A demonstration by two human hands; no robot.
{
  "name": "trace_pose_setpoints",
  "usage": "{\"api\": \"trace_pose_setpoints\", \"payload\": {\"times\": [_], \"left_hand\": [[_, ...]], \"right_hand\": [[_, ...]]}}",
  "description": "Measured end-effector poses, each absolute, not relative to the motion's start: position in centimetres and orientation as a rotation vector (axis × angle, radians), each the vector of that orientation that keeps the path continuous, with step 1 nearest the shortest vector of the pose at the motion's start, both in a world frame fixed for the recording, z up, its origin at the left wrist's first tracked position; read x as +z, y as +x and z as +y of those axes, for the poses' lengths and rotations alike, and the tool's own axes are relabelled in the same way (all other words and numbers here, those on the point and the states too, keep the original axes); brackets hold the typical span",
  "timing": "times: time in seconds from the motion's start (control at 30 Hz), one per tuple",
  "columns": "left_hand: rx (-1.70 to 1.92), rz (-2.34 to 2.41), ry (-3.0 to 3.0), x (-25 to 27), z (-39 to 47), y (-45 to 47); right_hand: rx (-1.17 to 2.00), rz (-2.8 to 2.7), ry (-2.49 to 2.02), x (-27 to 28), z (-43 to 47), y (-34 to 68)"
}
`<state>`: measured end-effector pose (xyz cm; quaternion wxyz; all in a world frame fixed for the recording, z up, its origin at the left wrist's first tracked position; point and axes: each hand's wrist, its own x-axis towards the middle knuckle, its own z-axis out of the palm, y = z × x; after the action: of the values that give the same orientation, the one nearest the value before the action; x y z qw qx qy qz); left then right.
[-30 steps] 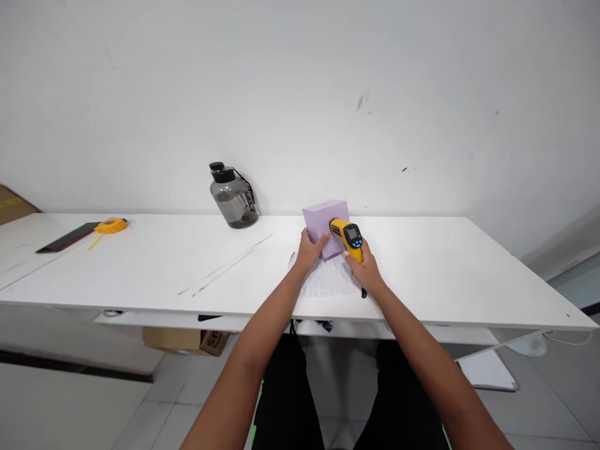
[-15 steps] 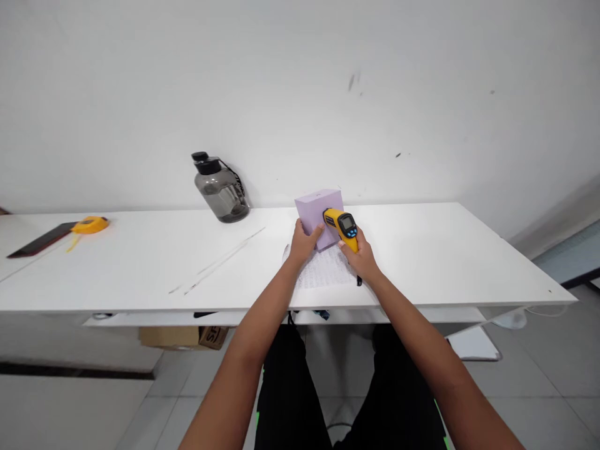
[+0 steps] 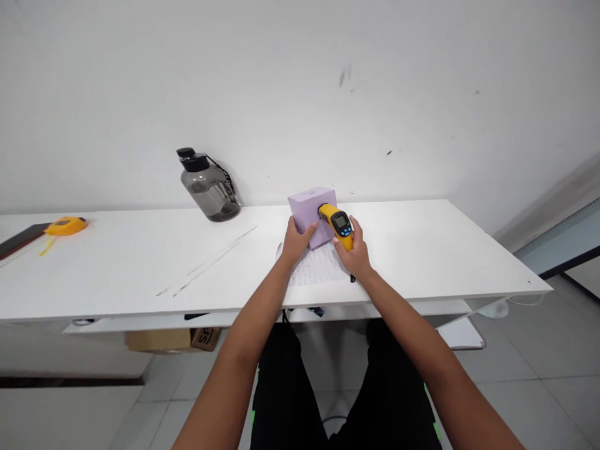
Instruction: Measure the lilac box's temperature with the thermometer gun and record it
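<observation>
A pale purple box (image 3: pixel 305 211) stands tilted over a sheet of bubble wrap (image 3: pixel 315 269) on the white table. My left hand (image 3: pixel 296 240) is closed on the box's left side, thumb across the near face. In my right hand (image 3: pixel 357 253) is a yellow and black infrared thermometer (image 3: pixel 335 220), its fingers wrapped round the handle. The thermometer's nose points at the box's near face, close to it; whether they touch I cannot tell. Its small grey screen and blue buttons face me, but no reading can be made out.
A grey water bottle (image 3: pixel 210 190) with a black lid stands by the wall, left of the box. Farther left lie a yellow tape measure (image 3: pixel 68 225) and a dark flat tool (image 3: pixel 23 239). Below the table (image 3: pixel 412 250) are a shelf and a cardboard box (image 3: pixel 159 339).
The view has swung slightly to the right, so everything appears shifted left. Both hands keep their hold on the box and the thermometer, and my right index finger looks more lifted from the handle.
</observation>
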<state>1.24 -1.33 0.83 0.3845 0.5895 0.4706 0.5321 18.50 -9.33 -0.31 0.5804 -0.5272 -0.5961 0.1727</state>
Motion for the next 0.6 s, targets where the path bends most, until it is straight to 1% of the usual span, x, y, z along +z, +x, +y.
{"api": "trace_pose_setpoints", "payload": {"times": [0.17, 0.37, 0.6], "left_hand": [[1.327, 1.190, 1.493, 0.7, -1.1, 1.0], [1.333, 1.170, 1.480, 0.8, -1.3, 1.0], [1.293, 1.166, 1.550, 1.1, -1.9, 1.1]], "right_hand": [[0.190, -1.226, -1.223, -1.0, -8.4, 20.4], [0.142, -1.241, -1.530, -0.5, -7.6, 25.3], [-0.033, -1.220, -1.659, -1.2, -6.8, 26.8]]}}
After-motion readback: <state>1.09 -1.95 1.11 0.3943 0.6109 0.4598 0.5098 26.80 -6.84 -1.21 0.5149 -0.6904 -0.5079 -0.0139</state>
